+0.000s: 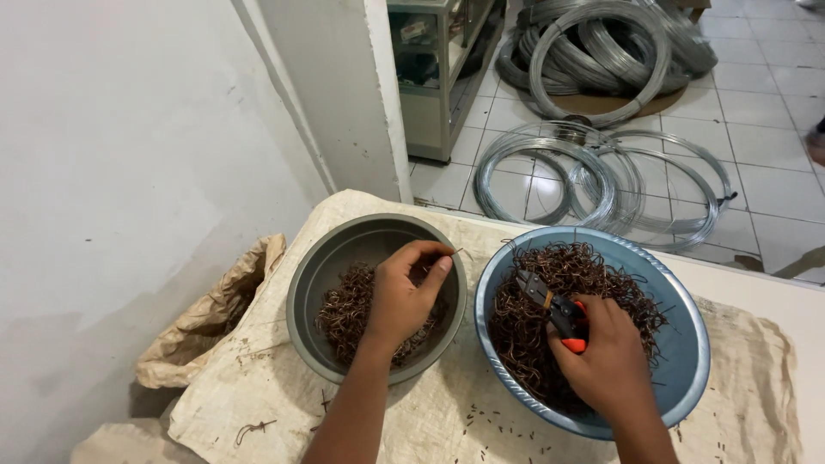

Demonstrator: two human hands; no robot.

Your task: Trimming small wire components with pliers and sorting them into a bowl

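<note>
Left hand (402, 296) pinching thin wire (454, 253), right hand (608, 361) gripping pliers (550, 305)

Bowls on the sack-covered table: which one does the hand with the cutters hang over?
The blue bowl, on the right. The right hand holds orange-handled cutters above its wire pieces; the left hand is over the grey bowl.

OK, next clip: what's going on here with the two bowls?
A person sits over two bowls of tangled brown wire bits on a sack-covered table. The left hand pinches one thin wire piece above the grey bowl. The right hand holds orange-handled cutters over the blue bowl. Coils of silver wire lie on the floor.
</note>
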